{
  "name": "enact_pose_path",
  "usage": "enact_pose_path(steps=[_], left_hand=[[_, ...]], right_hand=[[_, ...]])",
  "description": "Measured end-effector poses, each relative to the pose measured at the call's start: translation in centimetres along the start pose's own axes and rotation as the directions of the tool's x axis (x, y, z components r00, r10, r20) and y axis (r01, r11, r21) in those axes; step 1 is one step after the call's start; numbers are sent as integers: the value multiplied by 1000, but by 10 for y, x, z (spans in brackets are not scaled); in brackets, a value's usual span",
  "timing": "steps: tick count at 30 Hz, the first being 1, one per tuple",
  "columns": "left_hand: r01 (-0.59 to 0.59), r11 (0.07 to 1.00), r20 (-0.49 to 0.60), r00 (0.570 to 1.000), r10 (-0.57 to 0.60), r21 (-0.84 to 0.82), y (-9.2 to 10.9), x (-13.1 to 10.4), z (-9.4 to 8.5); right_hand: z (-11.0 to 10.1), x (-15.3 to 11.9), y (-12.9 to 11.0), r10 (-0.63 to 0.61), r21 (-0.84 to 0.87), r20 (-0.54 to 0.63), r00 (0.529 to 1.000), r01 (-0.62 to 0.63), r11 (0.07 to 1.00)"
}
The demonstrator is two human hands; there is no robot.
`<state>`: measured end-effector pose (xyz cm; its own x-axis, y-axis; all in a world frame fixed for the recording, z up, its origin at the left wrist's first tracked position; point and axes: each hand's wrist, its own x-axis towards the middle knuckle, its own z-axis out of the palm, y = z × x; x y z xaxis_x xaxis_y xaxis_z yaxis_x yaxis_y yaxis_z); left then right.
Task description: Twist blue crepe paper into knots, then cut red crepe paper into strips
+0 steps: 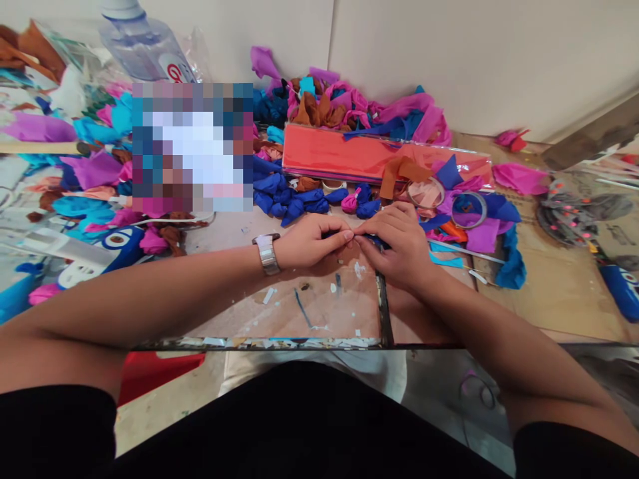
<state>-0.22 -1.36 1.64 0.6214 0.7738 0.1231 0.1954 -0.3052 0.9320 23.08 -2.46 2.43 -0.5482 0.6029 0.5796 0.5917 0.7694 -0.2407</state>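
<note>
So the thing I've got pinched is a small dark blue piece [377, 241], and honestly most of it hides behind my fingers. What peeks out is a thin, darkish sliver by each hand; can't tell its full shape, or whether it's paper or cloth. It's just above the table [299, 313], near the middle of my view.

My left hand [319, 241] has thumb and forefinger pressed together on it, and my right hand [399, 243] is curled over the other side, fingers bunched narrow. The tips of both hands meet, touching. There's a shiny metal-band watch [268, 255] on my left wrist.

Right behind my hands are scrunched, knotted-looking blue bundles [297, 199], soft and wrinkly. Past those, a long flat pack of red sheets [344, 156] in glossy clear plastic, with a crumpled heap of pink, brown and teal scraps [324, 110] behind it. Beside my right hand there's a smooth round tape roll [469, 210] lying on limp purple and blue strips, and a folded brown strip [402, 174] just behind my knuckles.

Tabletop's pinkish-brown, scuffed, flecked with white bits. Further right there's flat tan cardboard [549, 286], and up left a see-through plastic bottle [144, 46].
</note>
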Motion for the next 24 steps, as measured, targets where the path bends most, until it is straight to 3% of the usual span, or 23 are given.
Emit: enact_pose_path(steps=[4,9,17,24], left_hand=[[-126,953,-48,988,144,275,-2,-2,0],[-233,814,-16,959,284,532,-8,-4,0],[-271,646,6,925,381,713,-11,-6,1],[-252,536,32,922,385,806,-8,-5,-3]], right_hand=[[2,-1,0,12,39,-7,1000,-12,999],[5,-3,1,43,68,3,999,-43,997],[6,-4,0,54,67,10,998,-55,996],[8,-3,1,97,92,-3,995,-96,991]])
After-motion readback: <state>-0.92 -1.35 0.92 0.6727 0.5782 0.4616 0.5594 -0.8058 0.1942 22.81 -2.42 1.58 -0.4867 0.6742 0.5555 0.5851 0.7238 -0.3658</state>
